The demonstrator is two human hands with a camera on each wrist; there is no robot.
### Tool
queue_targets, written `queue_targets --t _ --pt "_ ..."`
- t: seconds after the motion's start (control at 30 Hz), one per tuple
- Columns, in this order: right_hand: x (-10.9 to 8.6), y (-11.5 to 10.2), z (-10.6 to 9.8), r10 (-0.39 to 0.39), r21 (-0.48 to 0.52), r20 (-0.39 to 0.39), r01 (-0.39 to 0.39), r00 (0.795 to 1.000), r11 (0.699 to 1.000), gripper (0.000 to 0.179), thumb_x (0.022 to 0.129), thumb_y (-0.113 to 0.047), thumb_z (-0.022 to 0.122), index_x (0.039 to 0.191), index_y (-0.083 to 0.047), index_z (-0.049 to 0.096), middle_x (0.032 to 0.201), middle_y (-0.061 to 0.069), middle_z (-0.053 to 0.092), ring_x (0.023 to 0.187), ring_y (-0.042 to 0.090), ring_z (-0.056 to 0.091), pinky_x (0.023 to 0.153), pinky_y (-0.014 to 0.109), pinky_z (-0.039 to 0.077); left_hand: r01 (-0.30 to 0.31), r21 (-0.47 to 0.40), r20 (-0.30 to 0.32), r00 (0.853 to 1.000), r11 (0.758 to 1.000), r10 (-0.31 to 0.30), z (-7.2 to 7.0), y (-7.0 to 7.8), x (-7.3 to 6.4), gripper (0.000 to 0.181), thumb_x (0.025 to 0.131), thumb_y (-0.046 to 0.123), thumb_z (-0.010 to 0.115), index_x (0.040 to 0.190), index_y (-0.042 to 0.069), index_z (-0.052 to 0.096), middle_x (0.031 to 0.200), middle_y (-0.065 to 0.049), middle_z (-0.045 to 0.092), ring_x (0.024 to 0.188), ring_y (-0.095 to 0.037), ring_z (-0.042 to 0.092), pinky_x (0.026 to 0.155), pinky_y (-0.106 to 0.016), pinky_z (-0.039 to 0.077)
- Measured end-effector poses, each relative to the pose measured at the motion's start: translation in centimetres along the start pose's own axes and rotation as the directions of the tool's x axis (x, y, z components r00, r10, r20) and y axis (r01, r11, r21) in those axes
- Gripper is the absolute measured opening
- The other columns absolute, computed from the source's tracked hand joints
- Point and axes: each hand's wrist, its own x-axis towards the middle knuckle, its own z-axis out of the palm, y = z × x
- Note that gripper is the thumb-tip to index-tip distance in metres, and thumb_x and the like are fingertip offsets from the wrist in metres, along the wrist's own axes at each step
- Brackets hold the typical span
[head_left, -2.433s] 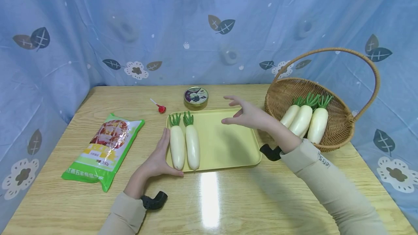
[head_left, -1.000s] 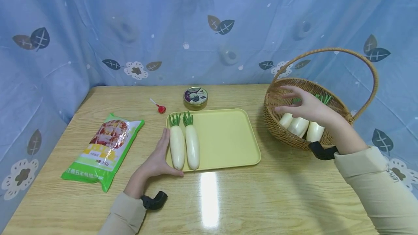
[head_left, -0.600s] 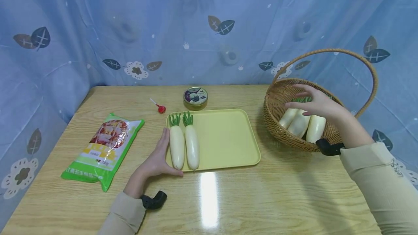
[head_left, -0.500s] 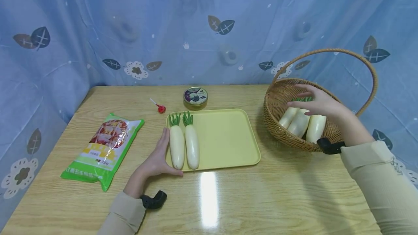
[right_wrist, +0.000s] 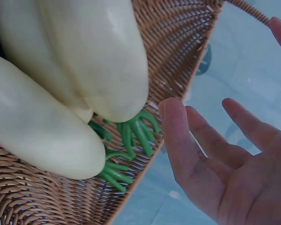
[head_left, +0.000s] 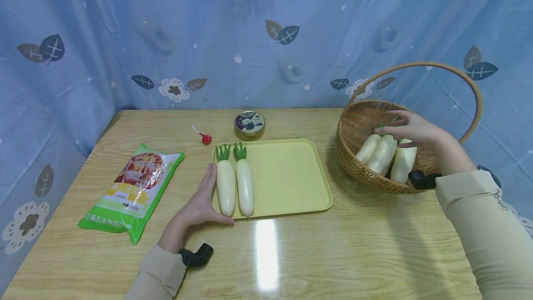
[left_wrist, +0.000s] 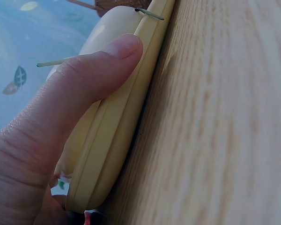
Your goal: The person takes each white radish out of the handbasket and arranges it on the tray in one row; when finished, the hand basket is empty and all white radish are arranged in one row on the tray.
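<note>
Two white radishes with green tops, a left one (head_left: 226,189) and a right one (head_left: 245,188), lie side by side on the yellow tray (head_left: 291,175). At the tray's front left corner is my left hand (head_left: 200,205), its fingers straight along the left side. In the left wrist view its thumb (left_wrist: 98,70) rests on the front rim. My right hand (head_left: 420,131) hovers over the wicker basket (head_left: 354,124), fingers spread and holding nothing. Several more white radishes (head_left: 382,154) lie inside; the hand partly hides their green tops. In the right wrist view the fingers are apart from a radish (right_wrist: 42,126).
A green and white food packet (head_left: 135,189) lies on the left of the wooden table (head_left: 325,258). Behind the tray stand a round tin (head_left: 249,125) and a red lollipop (head_left: 206,139). The basket's tall handle (head_left: 433,64) arches above the right hand. A blue curtain (head_left: 233,36) hangs behind.
My right hand has moved right from above the tray to over the basket, then slightly farther right over the radishes. My left hand and the tray have stayed put.
</note>
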Motion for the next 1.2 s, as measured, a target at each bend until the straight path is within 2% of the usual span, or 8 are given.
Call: queue_targets --t 0.23,0.47,0.6,0.8,0.97,1.2 --pt "0.7 0.8 -0.4 0.044 -0.021 0.027 -0.044 0.999 0.999 0.091 0.09 -0.041 0.054 0.145 -0.002 -0.007 0.14 0.038 0.008 0.118 0.052 0.03 0.09 0.055 0.041 0.003 0.0 0.0 1.0 1.0 -0.003 0.1 0.0 0.0 0.148 0.045 0.046 0.089 0.144 0.006 -0.014 0.15 -0.017 -0.016 0.136 -0.035 -0.008 0.107 -0.055 0.008" --pt "0.9 1.0 -0.2 0.141 -0.05 0.044 -0.138 0.989 0.989 0.096 0.087 -0.047 0.055 0.144 0.002 -0.005 0.138 0.037 0.009 0.117 0.05 0.031 0.086 0.048 0.046 0.009 0.012 0.005 1.0 1.0 -0.009 0.0 0.0 0.1 0.148 0.045 0.047 0.088 0.144 0.006 -0.014 0.15 -0.018 -0.016 0.136 -0.036 -0.007 0.107 -0.055 0.008" --pt "1.0 0.9 -0.1 0.171 -0.073 0.044 -0.167 0.984 0.983 0.098 0.085 -0.05 0.056 0.144 0.003 -0.002 0.138 0.038 0.009 0.118 0.051 0.031 0.084 0.046 0.047 0.016 0.003 0.007 1.0 1.0 -0.016 0.0 0.0 0.0 0.148 0.045 0.046 0.088 0.144 0.007 -0.014 0.15 -0.017 -0.017 0.136 -0.036 -0.007 0.107 -0.055 0.009" --pt "1.4 1.0 -0.2 0.197 -0.098 0.062 -0.19 0.979 0.977 0.101 0.085 -0.051 0.056 0.143 0.005 -0.004 0.138 0.039 0.008 0.116 0.051 0.035 0.083 0.045 0.049 0.019 0.003 0.004 1.0 1.0 -0.019 -0.1 0.0 0.0 0.148 0.045 0.047 0.088 0.144 0.008 -0.015 0.15 -0.016 -0.017 0.136 -0.035 -0.008 0.107 -0.054 0.008" --pt "1.9 1.3 -0.1 0.224 -0.126 0.111 -0.21 0.968 0.97 0.1 0.087 -0.047 0.055 0.141 0.006 -0.01 0.138 0.041 0.0 0.115 0.053 0.037 0.083 0.046 0.049 0.02 0.002 0.006 1.0 1.0 -0.02 0.0 0.0 0.0 0.149 0.044 0.047 0.088 0.144 0.008 -0.015 0.15 -0.016 -0.018 0.136 -0.035 -0.008 0.107 -0.054 0.008" --pt "2.8 1.4 0.5 0.239 -0.204 0.119 -0.212 0.964 0.956 0.097 0.088 -0.042 0.056 0.14 0.01 -0.007 0.137 0.041 0.0 0.113 0.054 0.037 0.081 0.045 0.05 0.027 -0.002 0.009 1.0 1.0 -0.027 0.0 0.0 0.0 0.148 0.045 0.048 0.088 0.145 0.008 -0.015 0.15 -0.015 -0.017 0.136 -0.035 -0.009 0.107 -0.054 0.007"
